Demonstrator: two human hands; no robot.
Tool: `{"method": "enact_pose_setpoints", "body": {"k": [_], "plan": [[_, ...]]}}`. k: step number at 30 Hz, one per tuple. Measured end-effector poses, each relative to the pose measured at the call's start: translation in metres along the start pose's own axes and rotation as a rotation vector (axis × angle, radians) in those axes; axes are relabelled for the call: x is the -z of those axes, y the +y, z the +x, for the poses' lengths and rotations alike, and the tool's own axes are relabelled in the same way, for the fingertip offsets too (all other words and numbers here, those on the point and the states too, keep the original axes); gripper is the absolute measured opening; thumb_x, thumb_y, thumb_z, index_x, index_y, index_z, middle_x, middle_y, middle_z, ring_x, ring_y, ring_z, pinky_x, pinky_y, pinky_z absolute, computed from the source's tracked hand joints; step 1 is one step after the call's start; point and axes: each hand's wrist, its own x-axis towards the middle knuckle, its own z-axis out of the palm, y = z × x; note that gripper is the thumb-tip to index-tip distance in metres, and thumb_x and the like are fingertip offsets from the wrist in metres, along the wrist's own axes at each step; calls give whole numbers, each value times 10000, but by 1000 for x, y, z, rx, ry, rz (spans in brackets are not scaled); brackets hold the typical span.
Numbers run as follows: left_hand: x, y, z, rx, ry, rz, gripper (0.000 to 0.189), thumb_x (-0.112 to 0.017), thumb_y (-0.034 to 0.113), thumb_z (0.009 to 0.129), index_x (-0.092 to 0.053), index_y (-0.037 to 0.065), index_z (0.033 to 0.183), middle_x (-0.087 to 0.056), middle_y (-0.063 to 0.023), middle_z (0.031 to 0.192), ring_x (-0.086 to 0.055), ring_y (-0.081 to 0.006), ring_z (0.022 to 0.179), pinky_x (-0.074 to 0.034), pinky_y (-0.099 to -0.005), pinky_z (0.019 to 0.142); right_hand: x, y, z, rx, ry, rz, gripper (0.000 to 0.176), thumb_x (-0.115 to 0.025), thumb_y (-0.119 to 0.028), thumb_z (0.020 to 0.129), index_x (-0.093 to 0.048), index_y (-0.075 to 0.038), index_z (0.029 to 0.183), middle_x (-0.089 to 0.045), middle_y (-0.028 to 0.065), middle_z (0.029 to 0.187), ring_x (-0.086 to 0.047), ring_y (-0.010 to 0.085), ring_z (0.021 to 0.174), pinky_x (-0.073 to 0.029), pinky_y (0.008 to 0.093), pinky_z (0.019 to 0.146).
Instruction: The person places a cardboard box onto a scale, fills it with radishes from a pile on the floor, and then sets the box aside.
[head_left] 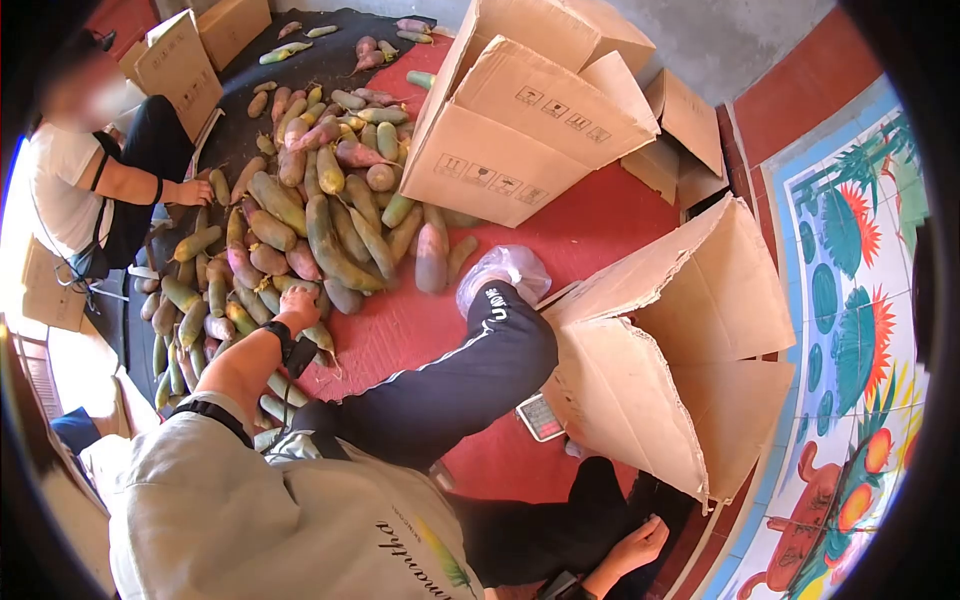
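My left hand reaches into the near edge of a big heap of radishes, long and green to pinkish, with soil on some. Its fingers curl over a radish there, which they partly hide. My right hand rests by my right knee, low in the view, fingers loosely bent and apart with nothing in them. Between my legs and that side stands an open cardboard box, its flaps spread. A flat white-framed device, perhaps a scale display, lies against the box's near side.
Another open box with printed marks stands beyond the heap, and more cardboard lies behind it. A co-worker sits at the left, one hand on the radishes. My foot wears a plastic bag on the red floor covering. A painted wall borders the right.
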Motion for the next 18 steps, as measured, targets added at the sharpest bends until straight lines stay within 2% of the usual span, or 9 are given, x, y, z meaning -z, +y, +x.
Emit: {"method": "enact_pose_setpoints", "body": {"k": [1, 2, 4, 5, 12, 14, 15, 16, 18], "plan": [[-2, 0, 1, -4, -11, 51, 395, -562, 261, 725, -597, 144, 1101, -532, -107, 1187, -431, -304, 1160, -351, -404, 970, -2, 4, 0, -1, -8, -8, 231, -454, -130, 903, -581, 53, 838, -571, 177, 773, -574, 319, 703, -461, 391, 633], [-6, 3, 0, -15, -24, 53, 395, -562, 261, 725, -597, 144, 1101, -532, -107, 1187, -431, -304, 1160, -351, -404, 970, -2, 8, -1, -7, -12, -25, 231, -454, -130, 903, -581, 53, 838, -571, 177, 773, -574, 319, 703, -461, 391, 633], [0, 12, -5, -8, -175, -22, 344, -563, 264, 726, -633, 134, 1037, -576, -121, 1123, -495, -311, 1091, -395, -382, 934, -3, 10, -1, 4, -20, -19, 235, -448, -129, 905, -579, 53, 835, -570, 179, 768, -574, 317, 697, -468, 383, 627], [-4, 11, -5, -104, -168, -12, 314, -567, 273, 733, -648, 123, 996, -603, -127, 1064, -527, -318, 1044, -422, -369, 905, -2, 10, -1, -2, -25, -26, 241, -441, -129, 909, -578, 55, 833, -571, 182, 772, -576, 316, 695, -473, 379, 626], [-9, 16, -5, -151, -234, 26, 340, -577, 298, 746, -628, 127, 1035, -577, -116, 1118, -489, -306, 1105, -407, -364, 925, 9, 33, -18, -57, -61, -69, 208, -454, -98, 899, -570, 60, 830, -548, 193, 766, -545, 353, 711, -441, 412, 623], [-5, 11, -8, -28, -201, 48, 382, -584, 307, 746, -602, 128, 1083, -534, -112, 1176, -453, -294, 1149, -395, -358, 941, 10, 43, -25, -66, -57, -101, 215, -454, -101, 900, -571, 62, 822, -549, 191, 767, -546, 350, 711, -440, 413, 622], [1, 11, -11, 47, -208, 12, 394, -569, 257, 758, -565, 123, 1128, -492, -111, 1218, -434, -287, 1169, -388, -352, 951, 12, 44, -27, -74, -56, -132, 219, -453, -102, 902, -570, 63, 820, -550, 189, 765, -548, 346, 713, -440, 412, 623], [-2, 5, -9, 52, -211, 13, 394, -569, 257, 758, -565, 123, 1128, -492, -111, 1218, -434, -287, 1169, -388, -352, 951, 12, 46, -29, -71, -61, -132, 219, -453, -102, 902, -570, 63, 820, -550, 189, 765, -548, 346, 713, -440, 412, 623], [-9, -10, -5, 182, 38, -69, 410, -547, 193, 765, -525, 125, 1168, -487, -119, 1217, -444, -285, 1155, -392, -359, 946, 15, 52, -32, -88, -82, -181, 273, -441, -158, 924, -585, 62, 853, -595, 190, 791, -579, 341, 717, -460, 410, 641]]}}
